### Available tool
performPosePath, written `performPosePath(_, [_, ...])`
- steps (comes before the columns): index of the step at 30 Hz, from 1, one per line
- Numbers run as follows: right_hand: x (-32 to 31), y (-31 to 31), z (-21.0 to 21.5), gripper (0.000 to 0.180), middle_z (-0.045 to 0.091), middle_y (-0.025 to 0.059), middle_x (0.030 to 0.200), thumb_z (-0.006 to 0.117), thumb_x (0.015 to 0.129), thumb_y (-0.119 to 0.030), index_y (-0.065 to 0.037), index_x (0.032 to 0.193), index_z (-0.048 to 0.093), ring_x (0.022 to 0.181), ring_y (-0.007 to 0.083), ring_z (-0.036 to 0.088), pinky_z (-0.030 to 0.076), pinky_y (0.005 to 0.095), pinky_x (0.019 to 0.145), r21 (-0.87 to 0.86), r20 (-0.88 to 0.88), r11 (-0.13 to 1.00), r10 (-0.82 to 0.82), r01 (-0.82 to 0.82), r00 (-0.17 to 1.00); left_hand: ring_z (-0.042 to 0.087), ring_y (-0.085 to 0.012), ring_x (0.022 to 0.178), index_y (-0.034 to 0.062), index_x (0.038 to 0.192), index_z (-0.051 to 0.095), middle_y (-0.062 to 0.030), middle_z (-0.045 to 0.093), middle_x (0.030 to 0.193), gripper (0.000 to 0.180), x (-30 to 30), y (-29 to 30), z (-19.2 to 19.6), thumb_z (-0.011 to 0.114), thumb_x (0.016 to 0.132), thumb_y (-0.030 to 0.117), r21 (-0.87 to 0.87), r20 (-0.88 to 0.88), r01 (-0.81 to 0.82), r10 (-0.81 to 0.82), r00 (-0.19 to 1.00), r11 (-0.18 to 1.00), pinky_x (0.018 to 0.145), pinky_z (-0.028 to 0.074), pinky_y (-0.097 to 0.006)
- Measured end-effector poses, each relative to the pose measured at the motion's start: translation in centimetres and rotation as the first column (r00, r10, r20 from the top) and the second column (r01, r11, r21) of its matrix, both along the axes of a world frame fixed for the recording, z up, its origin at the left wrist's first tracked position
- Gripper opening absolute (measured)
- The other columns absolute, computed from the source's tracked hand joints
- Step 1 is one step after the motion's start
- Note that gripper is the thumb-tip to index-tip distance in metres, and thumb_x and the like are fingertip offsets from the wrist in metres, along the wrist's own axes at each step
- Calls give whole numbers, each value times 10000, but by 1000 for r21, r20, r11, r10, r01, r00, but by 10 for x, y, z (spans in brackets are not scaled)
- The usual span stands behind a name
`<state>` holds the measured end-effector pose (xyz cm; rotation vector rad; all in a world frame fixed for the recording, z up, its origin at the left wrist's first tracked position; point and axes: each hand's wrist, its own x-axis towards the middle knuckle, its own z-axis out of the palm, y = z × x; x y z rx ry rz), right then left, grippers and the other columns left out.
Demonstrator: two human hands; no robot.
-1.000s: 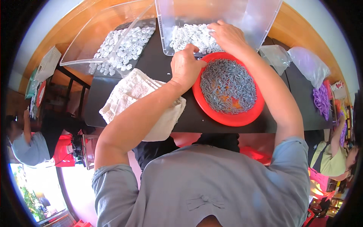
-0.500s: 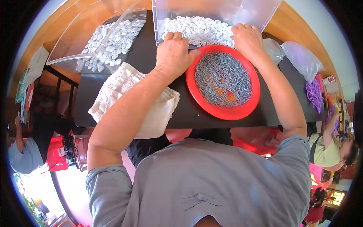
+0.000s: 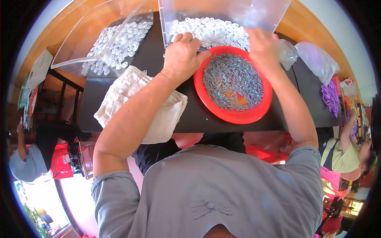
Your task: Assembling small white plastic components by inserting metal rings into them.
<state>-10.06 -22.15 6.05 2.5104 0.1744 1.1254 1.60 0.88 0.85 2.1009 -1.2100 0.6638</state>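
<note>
A red plastic dish [image 3: 238,117] full of small grey metal nails or screws [image 3: 232,79] lies on the dark table before me. Behind it, a clear plastic bin [image 3: 222,12] holds a heap of small white plastic pieces [image 3: 210,31]. My left hand [image 3: 182,55] is at the bin's front edge, fingers curled, thumb reaching to the dish's rim; whatever the fingers grip is hidden. Over the bin's right front corner, beside the dish, my right hand [image 3: 264,47] is smeared by motion, so its fingers cannot be made out.
At the left, a second clear bin [image 3: 75,59] lies with more white pieces [image 3: 123,43]. A folded cream cloth [image 3: 158,123] is under my left forearm. Clear plastic bags [image 3: 317,57] and a purple bundle [image 3: 329,97] are at the right. Other people [image 3: 345,154] sit at both sides.
My right hand has shifted slightly and is now blurred by motion. My left hand stays at the bin's edge. The dish sits nearly where it was.
</note>
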Motion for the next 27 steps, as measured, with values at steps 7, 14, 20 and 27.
performPosePath(7, [-6,-37,36,469,663,52,948,774,783,-249,-58,1174,599,852,173,632,479,309,846,872,264,462,-166,-162,950,658,-344,807,38,843,706,-170,679,804,237,28,37,45,688,733,247,208,-358,-106,177,917,972,726,521,-427])
performPosePath(14, [16,-82,10,440,648,0,844,746,782,-223,-77,1178,618,640,76,549,372,227,587,964,-80,263,113,48,990,657,-333,821,23,856,703,-173,683,837,168,24,98,53,684,722,123,117,-424,-61,105,900,991,751,512,-396])
performPosePath(20, [15,-61,9,381,636,-8,794,724,786,-154,-82,1150,637,592,74,527,354,221,560,974,-31,228,111,5,993,649,-336,885,42,891,696,-165,681,910,196,17,112,30,698,743,170,323,-375,-134,257,891,937,783,507,-415])
performPosePath(27, [18,-74,8,366,633,-3,783,720,782,-143,-76,1134,643,587,76,533,350,222,560,979,-18,202,173,-18,985,633,-342,907,61,877,681,-150,669,931,167,27,109,22,683,748,166,499,-288,-169,347,892,850,782,500,-427])
